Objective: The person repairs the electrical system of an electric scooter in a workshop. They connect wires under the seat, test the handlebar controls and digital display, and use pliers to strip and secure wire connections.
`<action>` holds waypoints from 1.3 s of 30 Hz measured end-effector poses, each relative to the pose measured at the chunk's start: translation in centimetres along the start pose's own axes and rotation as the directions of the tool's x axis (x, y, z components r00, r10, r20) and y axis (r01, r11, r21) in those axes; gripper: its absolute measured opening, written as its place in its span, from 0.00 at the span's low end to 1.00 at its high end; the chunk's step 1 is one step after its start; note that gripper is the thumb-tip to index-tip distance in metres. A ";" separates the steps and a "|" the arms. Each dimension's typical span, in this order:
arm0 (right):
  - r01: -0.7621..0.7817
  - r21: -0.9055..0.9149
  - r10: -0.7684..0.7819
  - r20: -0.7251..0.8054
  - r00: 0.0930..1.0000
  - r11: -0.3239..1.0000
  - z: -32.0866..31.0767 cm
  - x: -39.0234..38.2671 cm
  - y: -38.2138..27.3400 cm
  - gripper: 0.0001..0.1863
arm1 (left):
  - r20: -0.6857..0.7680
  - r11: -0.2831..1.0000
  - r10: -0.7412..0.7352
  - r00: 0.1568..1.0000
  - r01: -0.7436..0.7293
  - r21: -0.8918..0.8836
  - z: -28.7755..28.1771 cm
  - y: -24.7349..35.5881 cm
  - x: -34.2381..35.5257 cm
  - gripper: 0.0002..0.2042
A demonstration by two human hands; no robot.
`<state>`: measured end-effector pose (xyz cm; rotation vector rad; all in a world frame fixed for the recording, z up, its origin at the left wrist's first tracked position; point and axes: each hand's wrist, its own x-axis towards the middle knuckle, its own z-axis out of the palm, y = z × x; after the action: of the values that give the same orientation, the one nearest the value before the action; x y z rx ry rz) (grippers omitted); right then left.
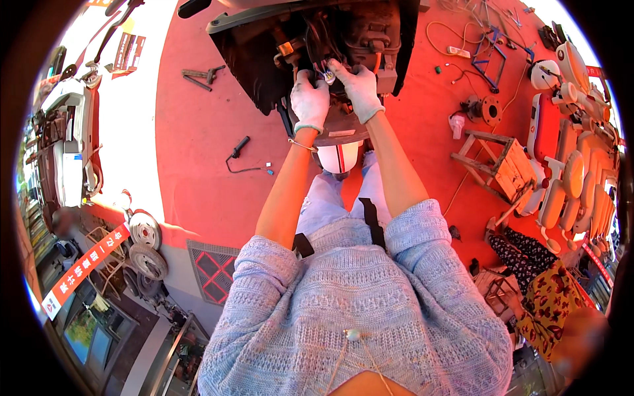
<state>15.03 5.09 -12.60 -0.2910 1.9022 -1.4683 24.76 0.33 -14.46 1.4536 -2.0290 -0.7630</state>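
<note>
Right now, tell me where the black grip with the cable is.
In the head view, the black grip lies on the red floor, left of the person's left forearm, below the metal piece in the picture.

We log a small whitish plastic connector (329, 78) at the lower end of a bundle of thin dark cables (318, 33). The bundle hangs within a wide black plastic vehicle housing (243, 71), open toward us, inner parts exposed. Connector mating state: too small to tell.
</note>
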 end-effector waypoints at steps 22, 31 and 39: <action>-0.153 0.510 0.167 0.018 0.986 0.846 -2.3 -1.8 0.3 0.07 | 0.486 0.882 -0.033 0.873 0.254 -0.397 -3.6 -1.1 2.0 0.10; -0.455 0.721 0.084 0.487 0.869 0.523 -3.3 -2.4 1.8 0.01 | -0.234 0.995 0.059 0.970 -0.039 0.090 0.1 2.1 0.5 0.09; -0.264 0.533 0.104 0.311 0.945 0.804 -1.1 -2.2 0.1 0.09 | -0.280 0.995 0.054 0.959 -0.027 0.097 2.8 1.5 0.8 0.08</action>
<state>15.95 7.25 -11.71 -0.0129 1.1660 -1.6850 21.55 0.41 -15.30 1.4731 -1.8881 -0.4214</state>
